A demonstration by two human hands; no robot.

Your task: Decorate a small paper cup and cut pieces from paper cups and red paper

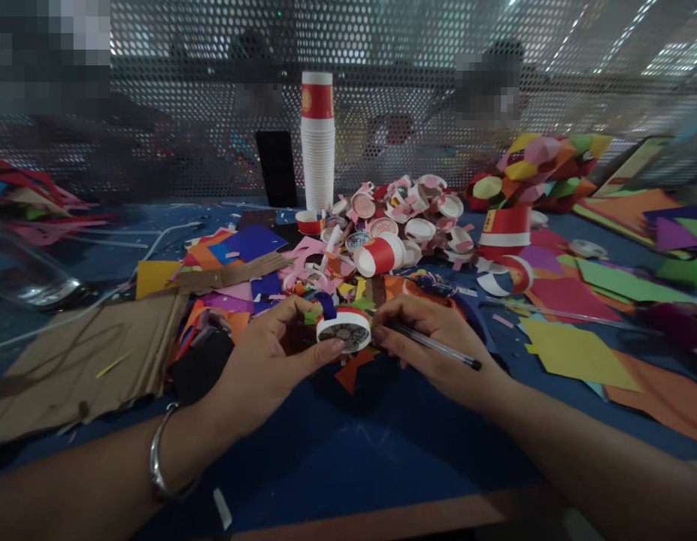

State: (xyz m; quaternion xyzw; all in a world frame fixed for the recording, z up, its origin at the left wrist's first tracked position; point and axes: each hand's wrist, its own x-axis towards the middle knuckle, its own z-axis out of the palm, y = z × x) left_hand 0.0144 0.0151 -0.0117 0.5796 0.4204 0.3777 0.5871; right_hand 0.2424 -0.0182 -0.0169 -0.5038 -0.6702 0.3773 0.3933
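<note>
My left hand (pixel 274 346), with a silver bangle at its wrist, pinches a cut-off paper cup bottom (pixel 344 330). Dark drawn lines cover its round face, and a blue paper strip (pixel 326 304) sticks up from its rim. On the other side, my right hand (pixel 424 330) has a clear-barrelled pen (pixel 438 347) between its fingers. The pen's dark end points down to the right, and its tip is hidden by the fingers. My right fingertips are close beside the cup bottom; whether they touch it I cannot tell.
Behind my hands lies a heap of cut cup bottoms (pixel 420 230), beside a tall paper cup stack (pixel 318 158) and a black phone (pixel 276 169). Cardboard (pixel 83 361) lies left, coloured paper sheets (pixel 579 353) right. A perforated metal screen (pixel 359 90) closes off the back.
</note>
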